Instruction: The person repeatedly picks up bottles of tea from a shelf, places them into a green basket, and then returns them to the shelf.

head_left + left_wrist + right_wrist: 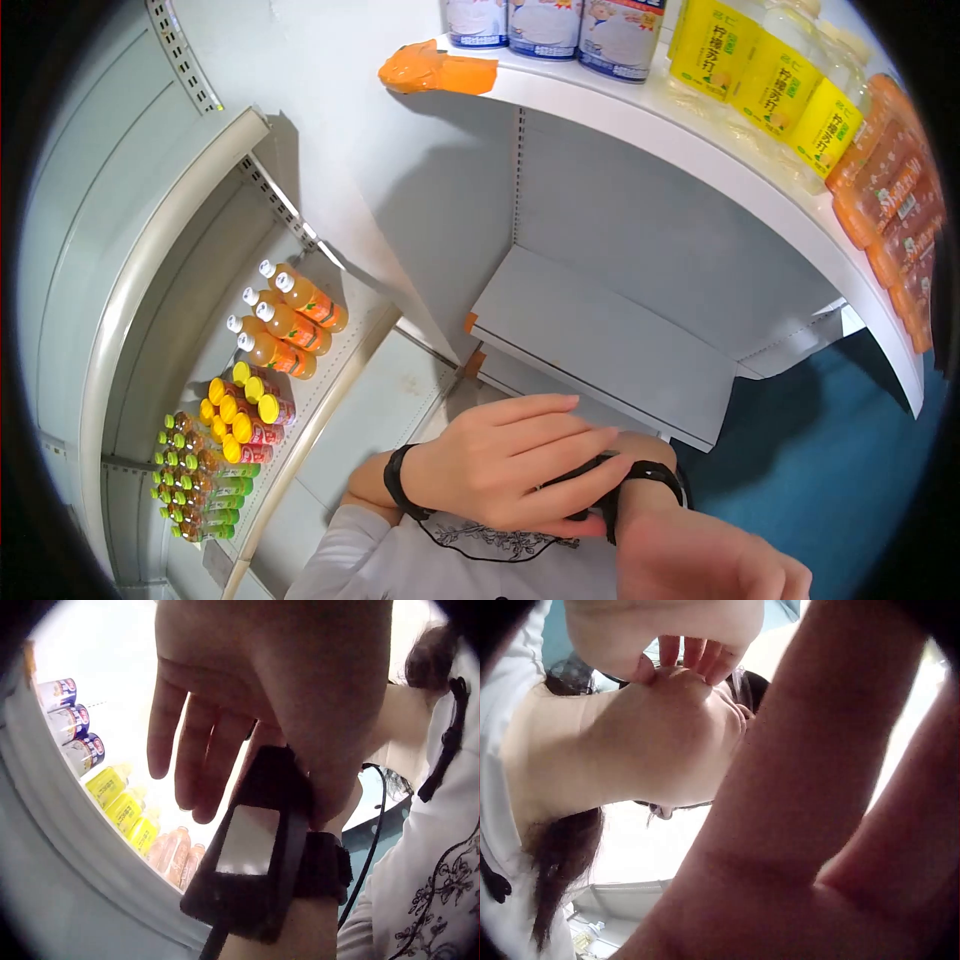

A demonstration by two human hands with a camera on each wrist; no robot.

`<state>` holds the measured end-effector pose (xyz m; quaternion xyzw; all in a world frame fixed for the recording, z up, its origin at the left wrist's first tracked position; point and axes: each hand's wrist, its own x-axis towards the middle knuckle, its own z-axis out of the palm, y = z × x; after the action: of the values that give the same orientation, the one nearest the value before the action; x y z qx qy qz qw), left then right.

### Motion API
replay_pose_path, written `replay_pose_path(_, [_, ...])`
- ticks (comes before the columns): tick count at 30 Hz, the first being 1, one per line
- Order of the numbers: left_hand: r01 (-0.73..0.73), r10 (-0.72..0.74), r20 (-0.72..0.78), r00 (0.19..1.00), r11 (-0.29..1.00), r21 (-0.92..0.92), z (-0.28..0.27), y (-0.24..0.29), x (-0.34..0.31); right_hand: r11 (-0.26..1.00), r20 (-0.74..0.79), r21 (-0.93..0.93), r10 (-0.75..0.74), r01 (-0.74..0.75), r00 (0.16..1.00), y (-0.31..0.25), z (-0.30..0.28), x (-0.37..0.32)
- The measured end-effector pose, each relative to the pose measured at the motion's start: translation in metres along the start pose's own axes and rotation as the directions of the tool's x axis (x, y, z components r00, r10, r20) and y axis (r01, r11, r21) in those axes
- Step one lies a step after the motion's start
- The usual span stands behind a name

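My left hand (515,460) reaches across to my right wrist, palm down in the head view. Its thumb and fingers pinch a black box-shaped wrist device (251,904), which has a pale rectangular face and sits on a black strap (322,866). In the head view these fingers hide most of the box. My right hand (710,560) holds nothing, its fingers loosely curled, low at the right. The right wrist view shows the right hand (667,630) at the top, while the left hand's fingers (795,765) loom large and close. Another black band (398,482) circles my left wrist.
Several orange-drink bottles (293,325), yellow-capped bottles (240,415) and green-capped bottles (195,480) stand on the left shelf. A curved shelf (640,105) above carries cans (545,25), yellow-labelled bottles (765,80) and wrapped orange-brown packs (895,200). Below is a grey stepped shelf (610,340).
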<state>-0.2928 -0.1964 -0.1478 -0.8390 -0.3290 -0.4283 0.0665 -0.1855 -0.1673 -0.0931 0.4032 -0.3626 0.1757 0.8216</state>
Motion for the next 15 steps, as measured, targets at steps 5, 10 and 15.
replay_pose_path(5, [-0.023, 0.023, -0.022, 0.999, 1.000, 0.006, 0.005, 0.002, 0.004, 0.985, 0.177, -0.051, 0.173, -0.167, 0.969, -0.014, -0.012, -0.002])
replay_pose_path(10, [-0.108, 0.114, -0.063, 0.991, 0.990, 0.087, 0.007, 0.010, 0.008, 0.981, -0.090, -0.119, -0.164, 0.153, 0.982, 0.011, 0.011, 0.007])
replay_pose_path(15, [-0.118, 0.120, -0.015, 0.993, 0.989, 0.091, 0.007, 0.006, 0.008, 0.987, 0.259, 0.005, 0.155, -0.162, 0.953, -0.011, -0.019, 0.000])
